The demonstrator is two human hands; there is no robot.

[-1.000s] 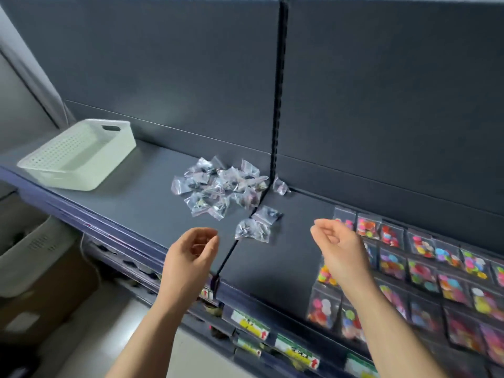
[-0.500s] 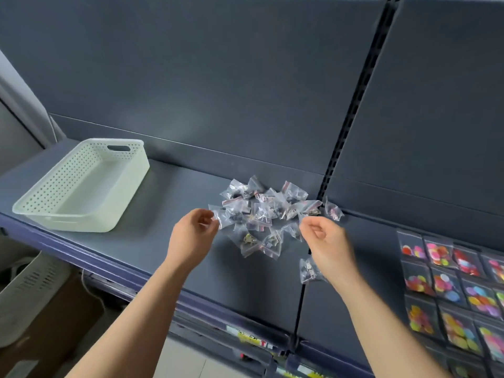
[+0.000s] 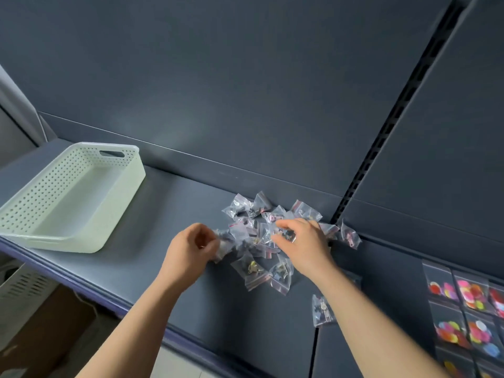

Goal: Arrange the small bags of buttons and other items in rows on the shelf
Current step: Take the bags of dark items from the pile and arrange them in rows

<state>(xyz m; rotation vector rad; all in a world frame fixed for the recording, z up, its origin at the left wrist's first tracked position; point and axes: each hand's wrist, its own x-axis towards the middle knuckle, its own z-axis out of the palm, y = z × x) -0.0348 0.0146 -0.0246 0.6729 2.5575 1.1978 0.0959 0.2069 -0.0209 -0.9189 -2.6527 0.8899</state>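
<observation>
Both hands have come down onto the pile of small bags at the back of the shelf; I read the left hand grip pinching a bag at the pile's left edge, the right hand grip curled round one mid-pile. White basket sits left by the front edge, bare shelf between; button bags rowed far right.

dark grey back panel, slotted upright

perforated pale-green basket, dark grey shelf, clear bags
</observation>
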